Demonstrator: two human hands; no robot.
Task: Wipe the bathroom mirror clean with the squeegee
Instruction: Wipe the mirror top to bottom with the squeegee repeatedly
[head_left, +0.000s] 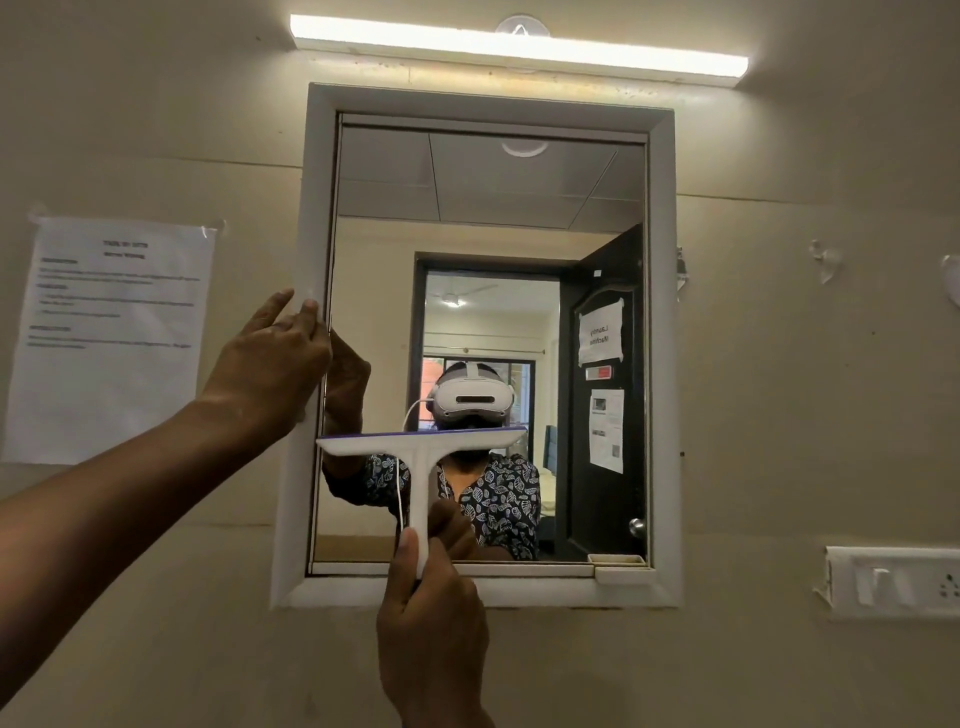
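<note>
Head view: right hand grips the squeegee by its handle, blade against the mirror; left hand presses straight fingers on the frame.

Right hand holds the squeegee, apparently against the mirror; left hand touches its frame.
</note>
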